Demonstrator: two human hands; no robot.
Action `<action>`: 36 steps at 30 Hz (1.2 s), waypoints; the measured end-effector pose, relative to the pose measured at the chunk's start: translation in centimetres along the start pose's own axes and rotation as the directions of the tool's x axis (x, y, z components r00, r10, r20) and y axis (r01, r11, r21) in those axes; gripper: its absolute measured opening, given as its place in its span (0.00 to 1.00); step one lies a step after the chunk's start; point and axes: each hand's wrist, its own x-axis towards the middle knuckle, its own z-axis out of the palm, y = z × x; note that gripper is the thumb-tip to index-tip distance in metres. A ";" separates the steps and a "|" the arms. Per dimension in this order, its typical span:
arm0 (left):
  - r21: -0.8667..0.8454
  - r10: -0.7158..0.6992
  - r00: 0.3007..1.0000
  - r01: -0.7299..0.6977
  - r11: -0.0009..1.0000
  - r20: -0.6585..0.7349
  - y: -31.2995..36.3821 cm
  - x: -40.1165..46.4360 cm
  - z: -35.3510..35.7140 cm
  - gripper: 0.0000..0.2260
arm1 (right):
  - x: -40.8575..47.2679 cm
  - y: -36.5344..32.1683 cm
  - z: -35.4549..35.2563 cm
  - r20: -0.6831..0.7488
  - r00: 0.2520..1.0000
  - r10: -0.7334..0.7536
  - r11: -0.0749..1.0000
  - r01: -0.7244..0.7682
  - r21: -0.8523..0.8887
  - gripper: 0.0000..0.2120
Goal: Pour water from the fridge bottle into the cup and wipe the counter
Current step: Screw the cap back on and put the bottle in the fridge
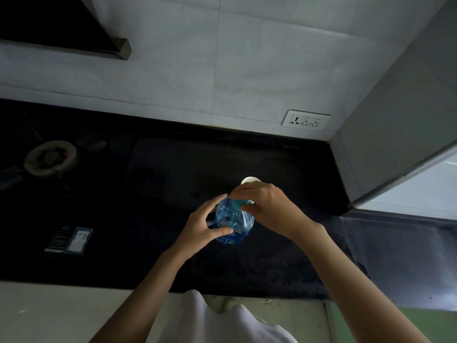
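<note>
Both hands grip bottle [233,222]: left hand [201,227] body, right hand [264,206] cap.

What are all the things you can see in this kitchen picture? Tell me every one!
bottle: one, clear blue plastic, upright on the counter, held in both hands
cap: one, teal, on top of the bottle
cup: one, white, on the counter just behind the bottle, mostly hidden by the right hand
counter: one, black, running across the middle
stove burner: one, grey ring, far left on the counter
flat packet: one, dark and pale blue, lying left of the bottle
wall socket: one, white, on the tiled wall at the back
left hand: one, grips the bottle's side
right hand: one, fingers pinch the cap
</note>
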 end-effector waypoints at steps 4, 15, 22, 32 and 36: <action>0.001 -0.002 1.000 0.002 1.000 0.004 -0.2 0.1 0.0 0.35 | 0.1 0.2 -0.1 -0.003 0.998 0.056 0.998 -0.056 0.023 0.14; 0.002 -0.009 1.000 0.009 1.000 0.012 -0.1 0.1 -0.1 0.34 | -2.1 0.5 1.5 0.000 0.985 0.172 0.901 -0.157 0.404 0.25; -0.007 -0.015 1.000 0.015 1.000 0.014 0.1 0.0 0.0 0.34 | -2.2 0.6 2.6 -0.238 0.946 0.221 0.935 -0.137 0.326 0.18; -0.016 -0.022 1.000 0.022 1.000 0.016 0.1 0.0 0.0 0.34 | -2.3 0.6 2.0 -0.156 0.978 0.136 0.958 -0.090 0.272 0.21; -0.014 -0.018 1.000 0.019 1.000 0.016 0.1 0.0 0.0 0.34 | -1.8 0.8 2.2 -0.264 0.949 0.175 0.975 -0.130 0.179 0.18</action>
